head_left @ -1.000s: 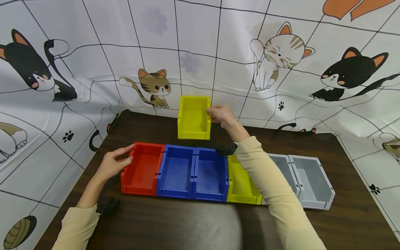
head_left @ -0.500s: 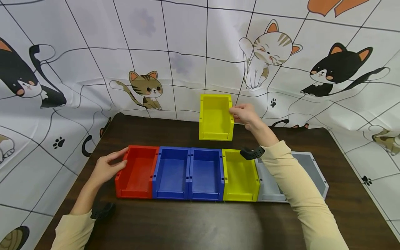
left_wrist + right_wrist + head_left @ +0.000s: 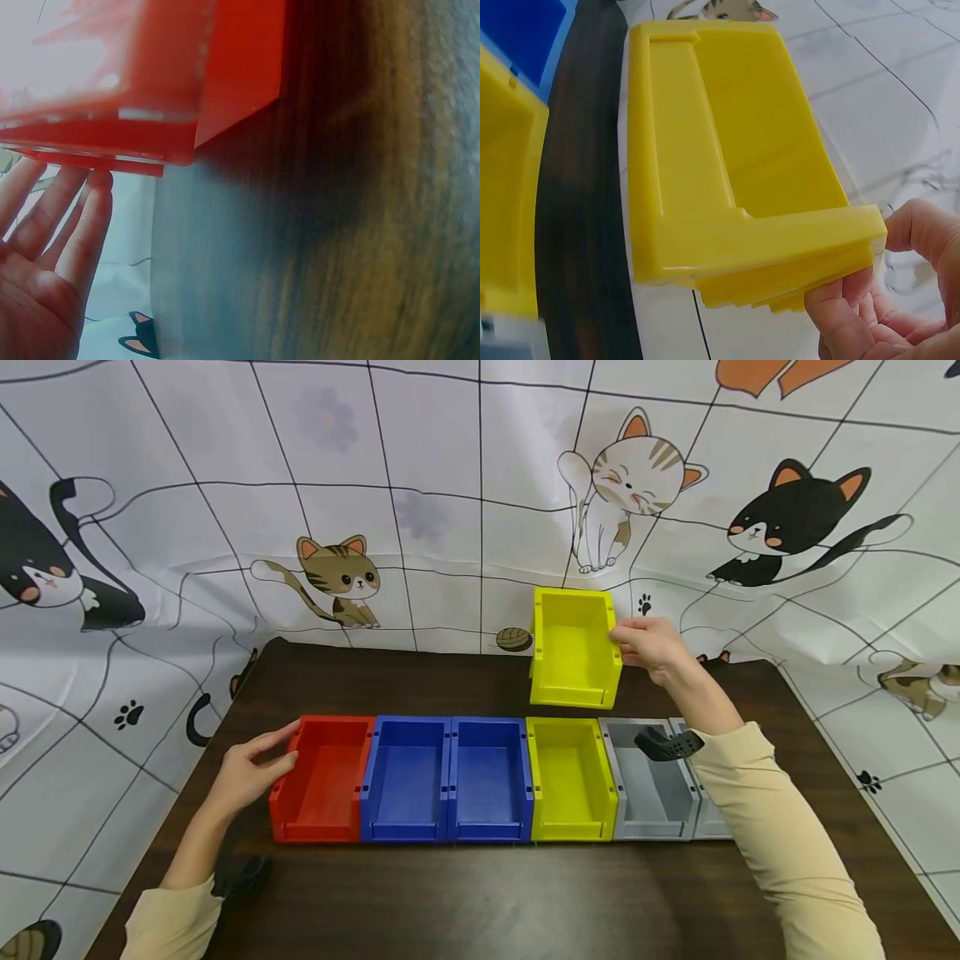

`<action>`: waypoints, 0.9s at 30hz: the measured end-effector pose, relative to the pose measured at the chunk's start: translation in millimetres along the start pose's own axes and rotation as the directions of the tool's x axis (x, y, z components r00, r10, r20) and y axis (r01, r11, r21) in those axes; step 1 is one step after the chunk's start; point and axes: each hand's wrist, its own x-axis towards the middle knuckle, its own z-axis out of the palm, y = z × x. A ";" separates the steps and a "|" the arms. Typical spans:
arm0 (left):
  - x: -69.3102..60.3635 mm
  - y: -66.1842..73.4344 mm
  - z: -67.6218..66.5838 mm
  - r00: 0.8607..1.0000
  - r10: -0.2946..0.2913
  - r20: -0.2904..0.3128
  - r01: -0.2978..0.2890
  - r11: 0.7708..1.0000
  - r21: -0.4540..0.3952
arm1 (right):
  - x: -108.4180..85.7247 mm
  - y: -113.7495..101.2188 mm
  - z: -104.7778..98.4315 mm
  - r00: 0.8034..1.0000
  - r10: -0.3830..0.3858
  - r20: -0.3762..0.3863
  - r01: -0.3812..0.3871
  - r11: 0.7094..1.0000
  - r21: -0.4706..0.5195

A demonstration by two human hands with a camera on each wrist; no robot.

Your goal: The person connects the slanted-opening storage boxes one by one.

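Observation:
In the head view, my right hand (image 3: pixel 651 647) pinches the right wall of a yellow plastic storage bin (image 3: pixel 573 650), held up behind the row of bins. The right wrist view has thumb and fingers (image 3: pixel 840 315) on the side wall of this yellow bin (image 3: pixel 772 135), whose inside looks bare. My left hand (image 3: pixel 251 772) is at the left side of a red bin (image 3: pixel 326 785), fingers extended. Fingertips (image 3: pixel 97 180) touch or nearly touch the red bin's wall (image 3: pixel 150 139) in the left wrist view.
Side by side with the red bin stand two blue bins (image 3: pixel 408 785) (image 3: pixel 491 785), a second yellow bin (image 3: pixel 573 785) and two grey bins (image 3: pixel 652 785), the last partly behind my right sleeve (image 3: pixel 780 835). A cat-print cloth (image 3: pixel 450 527) hangs behind the dark wooden table (image 3: pixel 465 893).
My right hand has carried the raised yellow bin to the right, from behind the blue bins to behind the standing yellow one. My left hand stays by the red bin. The head view has shifted slightly.

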 end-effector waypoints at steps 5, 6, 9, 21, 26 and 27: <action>-3.5 -1.8 -1.7 1.000 0.000 -0.014 0.000 1.000 0.019 | -9.8 7.8 -23.3 1.000 -0.016 -0.010 0.016 1.000 -0.010; -4.4 -2.0 -2.5 1.000 0.000 -0.014 0.000 1.000 0.022 | -11.5 10.1 -27.7 0.999 -0.022 -0.023 0.021 1.000 -0.018; -6.7 -2.4 -4.2 1.000 0.006 -0.022 -0.005 1.000 0.019 | -17.6 17.7 -40.7 0.997 -0.036 -0.066 0.033 0.998 -0.047; -10.5 -4.7 -6.4 1.000 0.018 -0.025 -0.018 1.000 0.009 | -43.2 44.1 -100.8 0.999 -0.018 -0.051 0.023 0.994 0.105; -10.1 -5.8 -5.8 0.999 0.018 -0.033 -0.018 1.000 0.007 | -53.0 59.5 -127.5 0.998 -0.021 -0.060 0.026 0.997 0.075; -10.0 -6.0 -5.8 0.999 0.017 -0.032 -0.017 1.000 0.008 | -55.4 62.7 -133.2 0.998 -0.017 -0.060 0.022 0.997 0.077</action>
